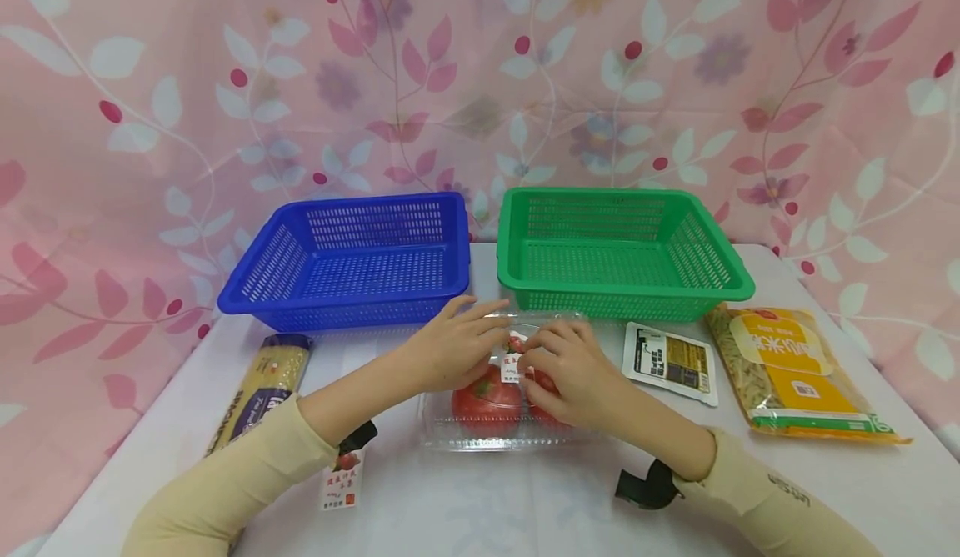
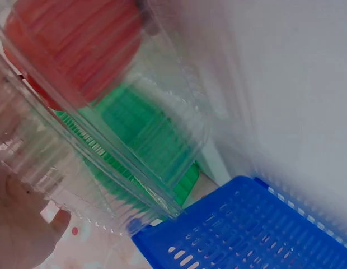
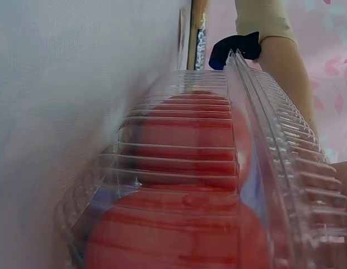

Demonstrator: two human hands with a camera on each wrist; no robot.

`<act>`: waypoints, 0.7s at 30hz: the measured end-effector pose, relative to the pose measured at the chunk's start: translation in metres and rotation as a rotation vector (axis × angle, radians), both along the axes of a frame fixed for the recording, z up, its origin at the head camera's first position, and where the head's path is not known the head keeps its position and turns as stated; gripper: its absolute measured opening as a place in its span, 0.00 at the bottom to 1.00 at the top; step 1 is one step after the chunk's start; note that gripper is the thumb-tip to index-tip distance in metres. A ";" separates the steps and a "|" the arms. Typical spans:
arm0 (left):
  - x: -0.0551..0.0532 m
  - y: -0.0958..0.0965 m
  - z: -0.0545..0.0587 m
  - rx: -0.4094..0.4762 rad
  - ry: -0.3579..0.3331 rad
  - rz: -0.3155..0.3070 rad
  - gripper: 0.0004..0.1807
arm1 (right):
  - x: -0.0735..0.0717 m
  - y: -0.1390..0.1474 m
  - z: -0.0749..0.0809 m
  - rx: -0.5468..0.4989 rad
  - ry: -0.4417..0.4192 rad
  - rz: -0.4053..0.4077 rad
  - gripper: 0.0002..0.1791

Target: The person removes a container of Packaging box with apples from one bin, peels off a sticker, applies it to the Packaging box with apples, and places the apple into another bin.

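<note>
Clear ribbed plastic box (image 1: 495,443) w/ smooth round red tomatoes (image 1: 487,409) sits mid-table, in front of perforated blue basket (image 1: 352,301) & green basket (image 1: 622,292). L hand (image 1: 457,348) & R hand (image 1: 576,376) rest on its lid by a small label (image 1: 512,368), fingers loose, slightly bent. I can't make out L thumb; R tomato's partly hidden. White tabletop (image 1: 450,511), pink floral backdrop (image 1: 480,82).
</note>
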State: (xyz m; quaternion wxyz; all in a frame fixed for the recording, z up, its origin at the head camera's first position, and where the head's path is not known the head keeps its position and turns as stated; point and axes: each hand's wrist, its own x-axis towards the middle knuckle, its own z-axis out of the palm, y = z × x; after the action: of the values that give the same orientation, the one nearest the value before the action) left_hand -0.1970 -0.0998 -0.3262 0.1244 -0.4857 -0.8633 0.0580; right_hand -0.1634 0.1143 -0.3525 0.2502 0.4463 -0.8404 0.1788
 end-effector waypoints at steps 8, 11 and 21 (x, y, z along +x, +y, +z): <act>0.002 0.000 -0.008 -0.022 -0.185 0.012 0.25 | 0.009 -0.003 -0.001 0.143 0.032 0.029 0.18; 0.002 0.000 -0.010 -0.047 -0.191 0.005 0.26 | 0.013 -0.004 -0.002 0.178 0.025 0.024 0.23; 0.005 -0.002 -0.018 -0.082 -0.153 0.015 0.28 | 0.016 -0.004 -0.009 0.184 0.056 0.021 0.28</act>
State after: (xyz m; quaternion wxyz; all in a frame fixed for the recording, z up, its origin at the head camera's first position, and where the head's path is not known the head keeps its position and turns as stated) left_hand -0.1925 -0.1018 -0.3441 0.0377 -0.4867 -0.8709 0.0572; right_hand -0.1474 0.1101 -0.3613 0.2297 0.4810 -0.8412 0.0908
